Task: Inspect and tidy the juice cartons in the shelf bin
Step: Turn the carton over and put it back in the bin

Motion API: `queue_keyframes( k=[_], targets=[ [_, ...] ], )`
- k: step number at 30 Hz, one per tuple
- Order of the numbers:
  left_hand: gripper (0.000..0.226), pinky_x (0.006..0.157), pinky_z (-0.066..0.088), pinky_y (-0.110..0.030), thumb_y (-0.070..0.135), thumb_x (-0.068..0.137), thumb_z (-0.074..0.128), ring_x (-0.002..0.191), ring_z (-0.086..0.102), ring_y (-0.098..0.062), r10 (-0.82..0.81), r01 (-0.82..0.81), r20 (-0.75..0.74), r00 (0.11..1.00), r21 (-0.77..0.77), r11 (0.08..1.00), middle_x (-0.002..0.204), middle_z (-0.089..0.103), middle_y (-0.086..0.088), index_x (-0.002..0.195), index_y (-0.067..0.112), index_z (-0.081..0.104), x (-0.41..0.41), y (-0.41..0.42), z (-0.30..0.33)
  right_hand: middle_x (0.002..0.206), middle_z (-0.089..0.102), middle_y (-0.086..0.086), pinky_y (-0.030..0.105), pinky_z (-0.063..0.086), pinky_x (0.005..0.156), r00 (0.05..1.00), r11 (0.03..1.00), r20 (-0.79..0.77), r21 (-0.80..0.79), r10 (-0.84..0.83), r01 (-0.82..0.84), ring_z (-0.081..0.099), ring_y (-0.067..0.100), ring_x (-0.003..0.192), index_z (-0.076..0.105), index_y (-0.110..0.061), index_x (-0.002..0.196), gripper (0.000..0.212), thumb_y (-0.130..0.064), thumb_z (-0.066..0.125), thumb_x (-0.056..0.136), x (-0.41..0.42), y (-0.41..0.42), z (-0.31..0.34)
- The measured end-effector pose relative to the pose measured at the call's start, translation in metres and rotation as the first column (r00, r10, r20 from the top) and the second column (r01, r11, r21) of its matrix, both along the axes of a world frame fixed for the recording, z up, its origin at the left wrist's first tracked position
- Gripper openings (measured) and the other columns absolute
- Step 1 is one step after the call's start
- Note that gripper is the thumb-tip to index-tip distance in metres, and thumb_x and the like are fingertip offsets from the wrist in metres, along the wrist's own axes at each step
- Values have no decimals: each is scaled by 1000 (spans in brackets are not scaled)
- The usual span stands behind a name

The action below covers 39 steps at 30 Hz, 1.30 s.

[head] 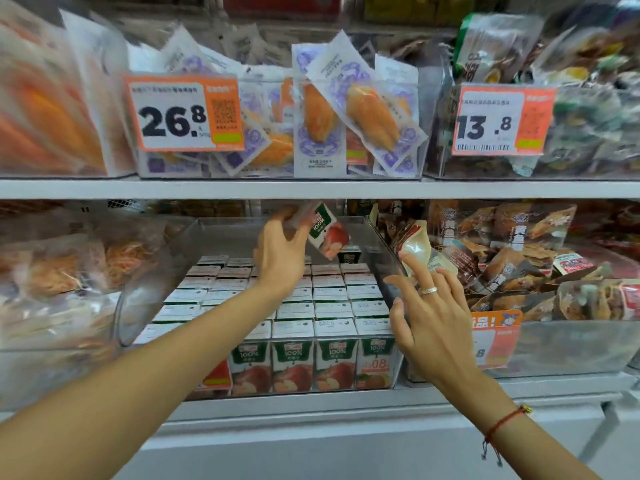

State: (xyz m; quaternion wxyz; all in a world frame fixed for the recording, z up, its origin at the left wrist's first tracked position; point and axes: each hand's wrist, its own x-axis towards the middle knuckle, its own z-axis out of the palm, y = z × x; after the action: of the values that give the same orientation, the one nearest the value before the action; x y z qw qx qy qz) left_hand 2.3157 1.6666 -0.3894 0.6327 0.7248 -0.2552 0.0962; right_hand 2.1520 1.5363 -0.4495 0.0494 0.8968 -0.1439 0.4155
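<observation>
On the lower shelf [311, 403], at its left end, a clear bin [52, 358] of pale, blurred snack packs is sitting. Just right of it, the clear shelf bin [194, 237] is holding the juice cartons [332, 310], which are standing upright in tight rows from its front wall back towards the middle; the back of the bin is showing bare floor apart from one dark-topped carton [349, 255] near the back right corner. The front row is showing green-and-white faces with red apples through the front wall.

The left hand [280, 254] is reaching over the rows, fingers and thumb curled around a single juice carton [327, 230], which it is holding tilted in the air above the back of the bin, close under the upper shelf's edge [311, 188].

The right hand [429, 306], wearing a ring [428, 290], is resting with spread, nearly straight fingers against the bin's right wall near the front right corner, gripping nothing. A red cord bracelet [502, 422] is circling that wrist.

Further right, a bin of brown snack bags [519, 254] is sitting on the same shelf with an orange price tag [495, 337] at its front.
</observation>
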Motion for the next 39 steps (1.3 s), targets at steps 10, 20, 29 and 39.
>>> queue_keyframes(
  k=[10, 20, 29, 39],
  targets=[
    [31, 52, 54, -16, 45, 97, 51, 83, 69, -3, -209, 124, -402, 891, -227, 966, 90, 73, 6, 104, 19, 67, -84, 113, -4, 119, 63, 8, 41, 40, 96, 993, 971, -20, 214, 114, -107, 54, 28, 113, 60, -12, 120, 33, -28, 60, 92, -22, 60, 43],
    [38, 91, 56, -45, 53, 89, 58, 95, 71, -19, -139, 122, -396, 907, -68, 990, 98, 75, -2, 104, 19, 67, -117, 151, -39, 87, 74, -9, 12, 51, 64, 751, 332, 1, 897, 660, -293, 70, 5, 80, 71, -24, 88, 54, -67, 39, 83, -3, 140, 39],
    [33, 63, 54, -14, 47, 91, 60, 85, 72, -7, -216, 178, -454, 864, -126, 976, 98, 74, 5, 106, 19, 66, -112, 147, -54, 78, 77, -3, 13, 52, 55, 770, 70, 209, 947, 602, -312, 74, 11, 72, 73, -25, 86, 40, -57, 49, 88, 2, 140, 15],
    [11, 63, 56, -17, 37, 86, 70, 85, 73, -7, -284, 165, -464, 839, -280, 946, 101, 74, 4, 93, 30, 67, -113, 140, -58, 91, 77, 0, 29, 57, 77, 778, 80, 120, 974, 616, -213, 74, 16, 85, 70, -23, 99, 41, -57, 50, 91, 1, 122, 19]
  ],
)
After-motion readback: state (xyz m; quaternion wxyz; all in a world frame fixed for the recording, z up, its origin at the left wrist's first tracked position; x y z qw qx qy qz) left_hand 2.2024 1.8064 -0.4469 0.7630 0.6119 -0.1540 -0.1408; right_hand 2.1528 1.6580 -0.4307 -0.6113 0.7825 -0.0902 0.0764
